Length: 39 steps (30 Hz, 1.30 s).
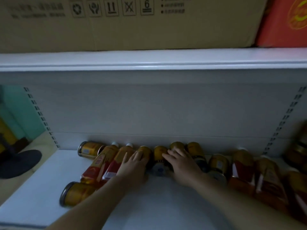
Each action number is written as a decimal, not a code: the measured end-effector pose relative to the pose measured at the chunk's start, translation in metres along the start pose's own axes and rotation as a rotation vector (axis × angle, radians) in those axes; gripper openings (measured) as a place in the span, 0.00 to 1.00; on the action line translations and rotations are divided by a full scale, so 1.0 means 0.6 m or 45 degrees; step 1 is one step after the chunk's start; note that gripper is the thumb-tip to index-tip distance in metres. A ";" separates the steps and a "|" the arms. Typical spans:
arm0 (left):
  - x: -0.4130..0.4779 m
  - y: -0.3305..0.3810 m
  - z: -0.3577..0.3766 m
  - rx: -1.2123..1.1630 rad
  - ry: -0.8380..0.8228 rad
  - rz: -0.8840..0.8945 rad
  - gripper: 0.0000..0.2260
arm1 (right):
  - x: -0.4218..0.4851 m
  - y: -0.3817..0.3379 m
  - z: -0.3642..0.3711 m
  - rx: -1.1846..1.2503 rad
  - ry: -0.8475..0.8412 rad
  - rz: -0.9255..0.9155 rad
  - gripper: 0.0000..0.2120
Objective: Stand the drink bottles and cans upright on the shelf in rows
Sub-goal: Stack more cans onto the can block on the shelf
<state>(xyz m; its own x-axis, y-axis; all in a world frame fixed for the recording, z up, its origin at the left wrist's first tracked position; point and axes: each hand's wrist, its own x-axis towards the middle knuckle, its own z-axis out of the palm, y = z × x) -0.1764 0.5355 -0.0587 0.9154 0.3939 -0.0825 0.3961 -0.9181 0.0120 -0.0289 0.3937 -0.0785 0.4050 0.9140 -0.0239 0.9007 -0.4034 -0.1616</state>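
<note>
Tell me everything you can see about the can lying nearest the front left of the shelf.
The front can is golden yellow with a dark metal rim at its left end. It lies on its side on the white shelf, in front of the red-labelled bottles. The left forearm hides its right end; no hand touches it.

cardboard box [132, 30] | "6" in a framed sign | remaining print blurred | bottle [98, 165] label illegible
</note>
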 end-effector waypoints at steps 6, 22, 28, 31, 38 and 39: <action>-0.039 0.037 0.017 -0.281 0.226 -0.116 0.25 | -0.033 -0.003 0.009 0.020 0.188 -0.100 0.43; -0.147 0.090 0.040 -0.704 0.013 -0.839 0.40 | -0.096 -0.071 0.001 0.522 -0.047 0.231 0.33; -0.174 0.108 0.036 -1.199 0.164 -0.746 0.33 | -0.168 -0.054 -0.012 1.677 -0.126 0.717 0.34; -0.177 0.126 0.030 -1.852 0.213 -0.711 0.23 | -0.248 -0.043 -0.008 2.507 -0.063 0.789 0.21; -0.167 0.290 -0.004 -2.517 -0.138 -0.354 0.18 | -0.430 0.006 -0.039 2.673 0.576 0.882 0.31; -0.171 0.320 -0.009 -2.541 -0.202 -0.283 0.18 | -0.459 0.019 -0.046 2.629 0.685 0.878 0.31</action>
<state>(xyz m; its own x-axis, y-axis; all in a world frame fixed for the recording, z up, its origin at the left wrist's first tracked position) -0.1938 0.3192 -0.0422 0.8799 0.3627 -0.3071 0.0896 0.5080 0.8567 -0.1260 0.1363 -0.0468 0.8019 0.4590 -0.3825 -0.5608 0.3575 -0.7468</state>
